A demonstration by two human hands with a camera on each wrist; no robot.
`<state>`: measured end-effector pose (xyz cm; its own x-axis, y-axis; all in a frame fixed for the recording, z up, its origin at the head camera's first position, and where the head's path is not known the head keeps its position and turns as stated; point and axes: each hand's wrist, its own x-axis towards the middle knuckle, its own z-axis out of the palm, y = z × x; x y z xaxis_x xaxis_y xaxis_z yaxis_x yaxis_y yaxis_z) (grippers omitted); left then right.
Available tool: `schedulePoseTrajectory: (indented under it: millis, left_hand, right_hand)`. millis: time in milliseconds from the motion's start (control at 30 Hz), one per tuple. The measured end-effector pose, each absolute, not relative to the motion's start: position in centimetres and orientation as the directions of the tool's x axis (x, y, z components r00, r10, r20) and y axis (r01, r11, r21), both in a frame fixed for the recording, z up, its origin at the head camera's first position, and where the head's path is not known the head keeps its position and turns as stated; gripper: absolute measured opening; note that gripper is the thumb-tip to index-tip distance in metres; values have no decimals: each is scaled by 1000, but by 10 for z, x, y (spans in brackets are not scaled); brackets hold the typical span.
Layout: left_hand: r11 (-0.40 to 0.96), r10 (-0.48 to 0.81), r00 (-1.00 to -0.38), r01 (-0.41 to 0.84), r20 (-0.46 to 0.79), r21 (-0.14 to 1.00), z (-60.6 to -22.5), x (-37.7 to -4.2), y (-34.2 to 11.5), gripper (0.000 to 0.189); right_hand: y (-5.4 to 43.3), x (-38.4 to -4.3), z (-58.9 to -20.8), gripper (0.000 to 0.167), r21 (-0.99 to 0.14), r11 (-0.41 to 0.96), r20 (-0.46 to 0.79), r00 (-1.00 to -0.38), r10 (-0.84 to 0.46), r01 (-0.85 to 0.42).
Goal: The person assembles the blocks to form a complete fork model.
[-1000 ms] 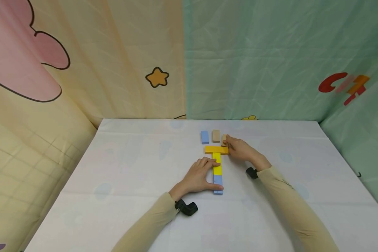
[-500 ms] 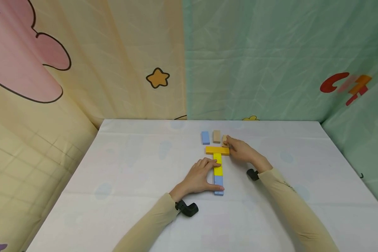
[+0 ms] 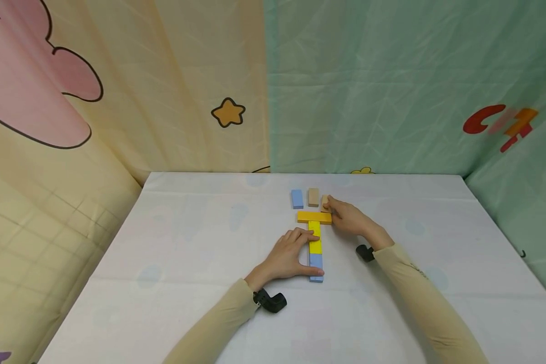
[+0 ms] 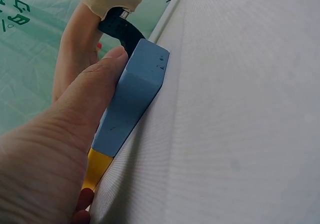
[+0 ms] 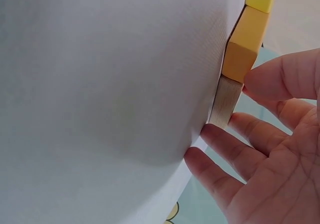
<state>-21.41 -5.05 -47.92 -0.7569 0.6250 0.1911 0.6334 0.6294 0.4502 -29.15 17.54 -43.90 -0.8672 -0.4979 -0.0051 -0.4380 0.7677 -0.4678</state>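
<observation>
Wooden blocks lie end to end in a T shape. A blue block (image 3: 316,261) forms the near end of the stem, followed by a yellow block (image 3: 315,246), with an orange block (image 3: 314,217) across the top. My left hand (image 3: 284,255) rests along the stem, its thumb lying on the blue block and a fingertip on the yellow one. Beyond the orange block's right end, my right hand (image 3: 350,217) pinches a plain wood block (image 5: 226,101), which sits against the orange block. In the right wrist view its other fingers spread beside that block, tips at the tabletop.
Behind the orange bar stand a separate blue block (image 3: 297,199) and a plain wood block (image 3: 313,197), side by side. A white cloth covers the table (image 3: 200,253). Printed curtains (image 3: 391,91) rise along its back and sides.
</observation>
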Motion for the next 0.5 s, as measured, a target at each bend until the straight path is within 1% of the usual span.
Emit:
schedulePoseTrajectory:
  millis: [267, 500]
  left_hand:
    - [629, 622, -761, 627, 185, 460, -478, -214, -51, 80]
    - [627, 622, -760, 628, 188, 462, -478, -214, -51, 80]
  right_hand:
    - [175, -291, -438, 54, -467, 767, -7, -865, -501, -440]
    - [173, -291, -436, 41, -465, 767, 14, -870, -493, -443]
